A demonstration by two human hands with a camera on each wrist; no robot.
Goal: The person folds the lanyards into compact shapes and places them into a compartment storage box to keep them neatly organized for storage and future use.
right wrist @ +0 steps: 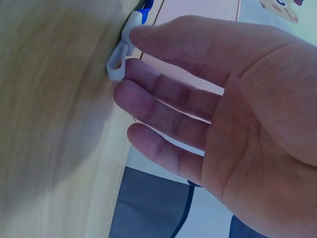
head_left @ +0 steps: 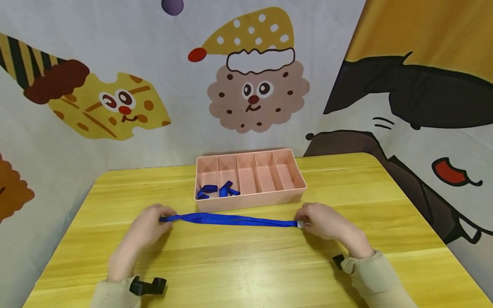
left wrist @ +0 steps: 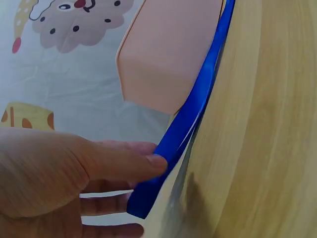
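A blue lanyard (head_left: 231, 220) stretches left to right just above the tabletop, in front of the pink box. Its left end is pinched by my left hand (head_left: 148, 224); in the left wrist view the thumb lies over the folded blue strap (left wrist: 190, 109). At the other end is a white plastic clip (right wrist: 119, 62), which the thumb and index finger of my right hand (head_left: 323, 220) pinch. The right hand's other fingers extend loosely beside the clip. Bundled blue straps (head_left: 229, 189) lie in the two leftmost compartments of the box.
The pink divided box (head_left: 250, 202) stands at the back of the wooden table (head_left: 239, 269). Behind it hangs a cloth (head_left: 185, 111) printed with cartoon figures. Black wrist mounts (head_left: 148, 286) are on both forearms.
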